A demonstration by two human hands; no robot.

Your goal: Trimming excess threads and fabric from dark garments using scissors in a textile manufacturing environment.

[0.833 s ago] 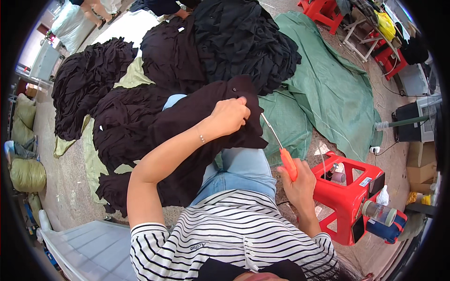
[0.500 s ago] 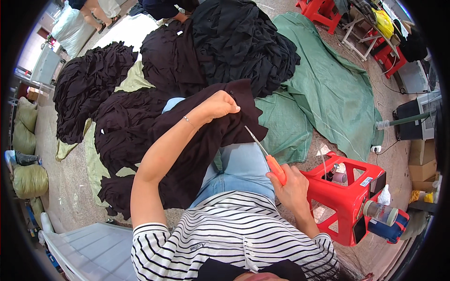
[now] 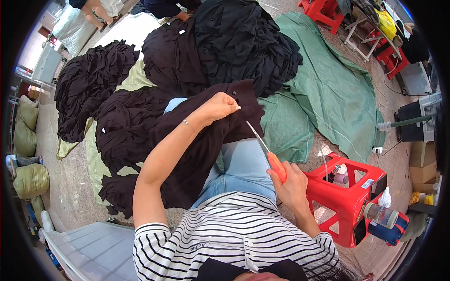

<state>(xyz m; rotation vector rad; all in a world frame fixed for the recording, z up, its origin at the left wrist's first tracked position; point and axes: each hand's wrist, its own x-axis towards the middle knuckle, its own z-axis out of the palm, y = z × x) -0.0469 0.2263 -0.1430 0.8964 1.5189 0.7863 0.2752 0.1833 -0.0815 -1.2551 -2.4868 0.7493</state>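
Dark brown cloth point(image 3: 187, 154) with a button near its far end lies across my lap and stretches off to the left. My left hand point(image 3: 218, 110) is closed in a pinch over this cloth, thumb against the fingers; I cannot make out exactly what is between the fingertips. My right hand point(image 3: 290, 185) is wrapped round an orange-handled tool with a thin pointed metal shaft point(image 3: 276, 166). The shaft slants up and left, its tip close to the cloth's right edge and a little below my left fingertips. I cannot tell whether the tip touches the cloth.
Heaps of dark brown cloth point(image 3: 93, 89) and black cloth point(image 3: 248, 47) lie ahead on sheets. A green tarp point(image 3: 328, 93) spreads to the right. Beside my right arm stands a red stool point(image 3: 328, 192) with a clear bottle point(image 3: 380, 214). Another person's legs point(image 3: 96, 11) show at the far left.
The cloth's right edge has shifted slightly and looks less jagged. Both hands keep nearly the same place and grip. The whole view has moved a little.
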